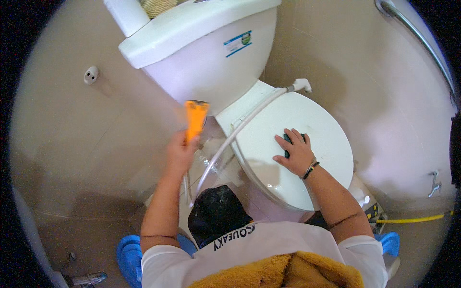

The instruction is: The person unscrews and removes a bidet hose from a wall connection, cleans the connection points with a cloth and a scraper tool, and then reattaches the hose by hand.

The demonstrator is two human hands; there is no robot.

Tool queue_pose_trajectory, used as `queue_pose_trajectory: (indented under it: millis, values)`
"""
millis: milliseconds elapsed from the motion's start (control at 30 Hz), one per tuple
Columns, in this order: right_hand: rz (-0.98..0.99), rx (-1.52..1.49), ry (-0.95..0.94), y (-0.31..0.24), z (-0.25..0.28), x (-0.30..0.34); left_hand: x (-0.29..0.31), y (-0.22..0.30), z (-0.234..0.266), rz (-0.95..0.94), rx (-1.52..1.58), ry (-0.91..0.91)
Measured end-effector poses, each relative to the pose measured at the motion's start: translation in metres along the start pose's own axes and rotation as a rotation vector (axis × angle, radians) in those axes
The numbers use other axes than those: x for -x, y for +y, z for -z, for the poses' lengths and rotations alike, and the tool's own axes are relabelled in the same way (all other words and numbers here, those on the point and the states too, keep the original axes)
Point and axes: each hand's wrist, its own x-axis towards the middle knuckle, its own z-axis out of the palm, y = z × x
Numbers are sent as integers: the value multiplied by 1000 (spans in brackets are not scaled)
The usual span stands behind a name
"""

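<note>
My left hand (181, 154) is closed around the handle of an orange scraper (196, 118), its dark edge pointing up, in front of the toilet tank (211, 67). The scraper is held clear of the toilet lid. My right hand (297, 156) presses down on the shut white toilet lid (317, 115), fingers spread over a dark green scouring pad (287, 139). Most of the pad is hidden under the palm and fingers. A wet, shiny patch shows on the lid near the right hand.
A white spray hose (249, 116) lies across the lid's left side, its nozzle (301, 85) at the back. A metal grab bar (422, 38) and small tap (434, 184) are on the right wall. A yellow hose (413, 220) runs low right. Blue footwear (128, 259) shows below.
</note>
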Motion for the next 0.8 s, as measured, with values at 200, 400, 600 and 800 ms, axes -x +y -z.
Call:
queue_pose_trajectory:
  millis: [200, 400, 600, 800]
  values:
    - [-34, -362, 256, 37, -17, -2, 16, 83, -127, 15, 202, -416]
    - [-624, -1677, 349, 51, 14, 0, 22, 138, -197, 106, 441, -631]
    - [-823, -1684, 285, 118, 15, 18, -30, 135, -210, -448, -241, -206]
    - [-855, -1254, -73, 129, 36, 27, -79, 92, -188, -254, -626, -251]
